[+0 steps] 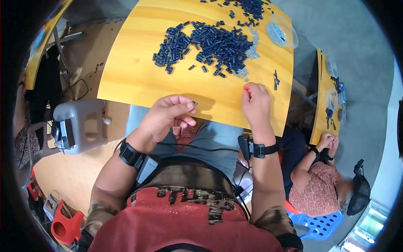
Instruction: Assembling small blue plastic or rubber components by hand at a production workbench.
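We note small silver pieces [242,73] on the yellow table [136,75], at eleven o'clock from the nearer right hand [257,103], axes indistinct. Its thumb and forefinger draw together; any contents we cannot tell. At the pieces' eight o'clock, the left hand [170,112] half-curls, whether gripping anything unclear.

A grey plastic stool [82,112] and a red plastic stool [73,226] stand on light-brown flooring [67,170], left of a yellow wooden table [134,80] and a blue perforated plastic seat [322,230].

head | worn fisheye, head height | faces down | near chest [180,218], table [134,75] farther
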Tool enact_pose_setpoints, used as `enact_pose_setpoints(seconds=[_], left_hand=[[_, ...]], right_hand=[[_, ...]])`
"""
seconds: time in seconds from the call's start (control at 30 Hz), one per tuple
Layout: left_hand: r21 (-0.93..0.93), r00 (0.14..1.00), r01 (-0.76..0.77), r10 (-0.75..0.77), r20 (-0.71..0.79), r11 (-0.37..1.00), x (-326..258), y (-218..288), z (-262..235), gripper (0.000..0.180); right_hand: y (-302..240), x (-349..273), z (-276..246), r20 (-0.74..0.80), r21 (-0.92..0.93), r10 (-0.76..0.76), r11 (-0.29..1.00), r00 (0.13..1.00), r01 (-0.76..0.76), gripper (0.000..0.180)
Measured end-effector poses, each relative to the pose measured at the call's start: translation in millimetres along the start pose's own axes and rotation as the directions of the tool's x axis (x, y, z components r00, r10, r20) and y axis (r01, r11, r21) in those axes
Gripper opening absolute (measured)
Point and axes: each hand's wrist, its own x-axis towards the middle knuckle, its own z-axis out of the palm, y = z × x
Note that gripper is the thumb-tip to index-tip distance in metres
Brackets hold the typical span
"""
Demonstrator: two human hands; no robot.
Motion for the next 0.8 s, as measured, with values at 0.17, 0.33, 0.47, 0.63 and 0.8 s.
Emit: enact_pose_setpoints(seconds=[0.17,0.33,0.47,0.63,0.8], left_hand=[[-0.055,0.996,-0.062,0.065,0.053,0.997,2,-5,-2,0.015],[-0.014,0.989,-0.133,0.134,0.062,0.991,-6,-9,-1,0.013],[0.062,0.974,-0.21,0.203,0.1,0.976,-17,-4,3,0.014],[0.053,0.981,-0.191,0.188,0.056,0.98,-23,-7,1,0.016],[0.056,0.981,-0.193,0.194,-0.016,0.98,-22,-17,3,0.013]], right_hand=[[-11,-1,-6,0.084,-0.269,-0.076,0.958,0.994,0.096,0.004],[-16,4,-2,0.104,-0.298,-0.136,0.941,0.985,0.161,0.01],[-23,1,-5,0.107,0.059,0.167,0.983,0.98,-0.174,0.014],[-30,-7,13,0.265,0.624,0.355,0.646,0.896,-0.44,0.01],[-25,-12,21,-0.034,0.096,0.072,0.993,0.997,-0.069,0.009]])
